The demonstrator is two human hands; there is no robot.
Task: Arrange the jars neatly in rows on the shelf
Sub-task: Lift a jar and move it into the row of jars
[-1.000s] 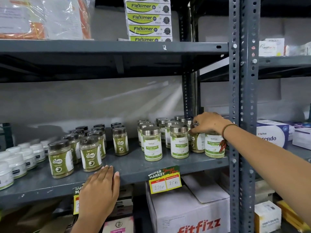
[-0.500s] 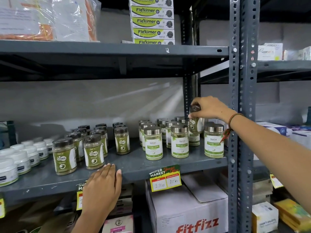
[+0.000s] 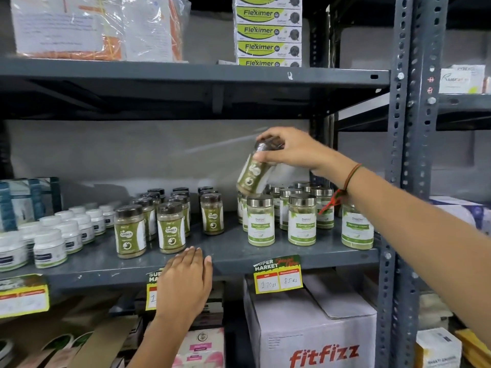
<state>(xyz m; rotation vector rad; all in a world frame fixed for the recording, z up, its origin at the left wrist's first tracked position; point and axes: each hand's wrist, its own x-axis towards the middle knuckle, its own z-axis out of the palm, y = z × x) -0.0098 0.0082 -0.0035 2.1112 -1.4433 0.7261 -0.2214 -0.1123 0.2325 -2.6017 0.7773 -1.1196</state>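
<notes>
My right hand (image 3: 291, 150) grips a dark-lidded olive-label jar (image 3: 252, 174) by its lid, tilted in the air above the silver-lidded white-label jars (image 3: 261, 221). Those jars stand in loose rows at the right of the grey middle shelf (image 3: 228, 251), one of them (image 3: 357, 229) apart by the upright. Several dark-lidded olive-label jars (image 3: 171, 229) stand in rows at the shelf's middle, one (image 3: 212, 215) alone to their right. My left hand (image 3: 187, 282) lies flat on the shelf's front edge, fingers together, holding nothing.
Small white tubs (image 3: 50, 248) fill the shelf's left end. A perforated steel upright (image 3: 403, 181) stands at the right. The shelf above (image 3: 186, 75) carries Fleximer boxes (image 3: 268, 30). A Fitfizz carton (image 3: 310, 335) sits below. Price tags (image 3: 277, 274) hang from the edge.
My right hand has lifted the dark-lidded jar out from among the silver-lidded jars and carried it up and to the left, tilting it. My left hand has stayed on the shelf edge.
</notes>
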